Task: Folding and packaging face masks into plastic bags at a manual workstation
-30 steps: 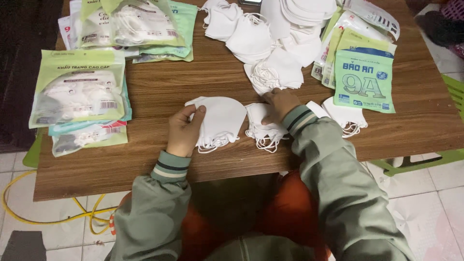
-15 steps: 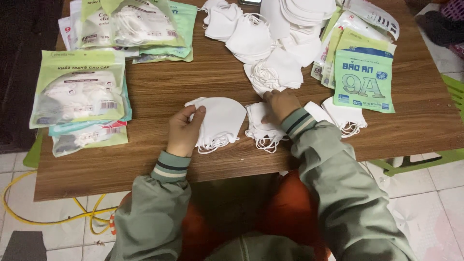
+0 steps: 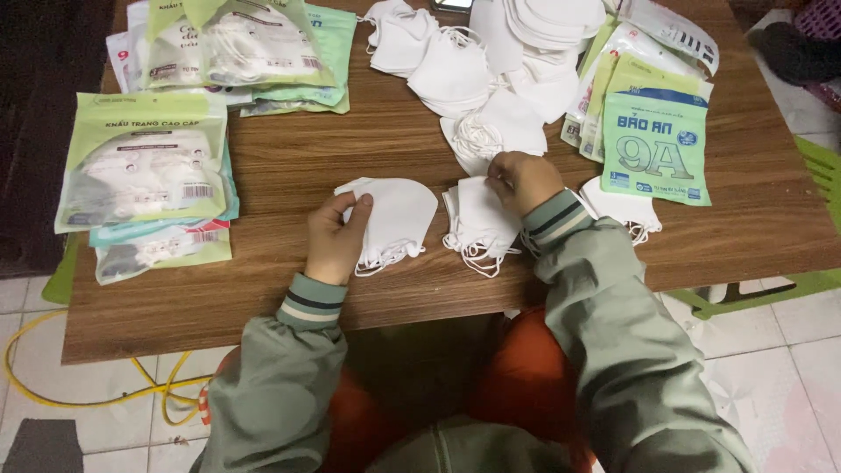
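My left hand [image 3: 336, 235] rests on the left edge of a small stack of white folded face masks [image 3: 396, 219] on the wooden table [image 3: 289, 166]. My right hand [image 3: 523, 180] pinches the top of a second stack of white masks [image 3: 477, 223] just right of the first. Ear loops trail from the near edges of both stacks. Behind my right hand lies a loose mask [image 3: 495, 133] from a larger heap of white masks [image 3: 491, 52].
Green and white packets of masks [image 3: 144, 171] lie at the left, more packets [image 3: 236, 48] at the far left. Empty green-blue pouches [image 3: 657, 131] sit at the right. A yellow cable [image 3: 96, 390] lies on the tiled floor. A green stool [image 3: 788, 280] stands at the right.
My right hand has shifted slightly on the top of the right stack. My left hand and the left stack stay put.
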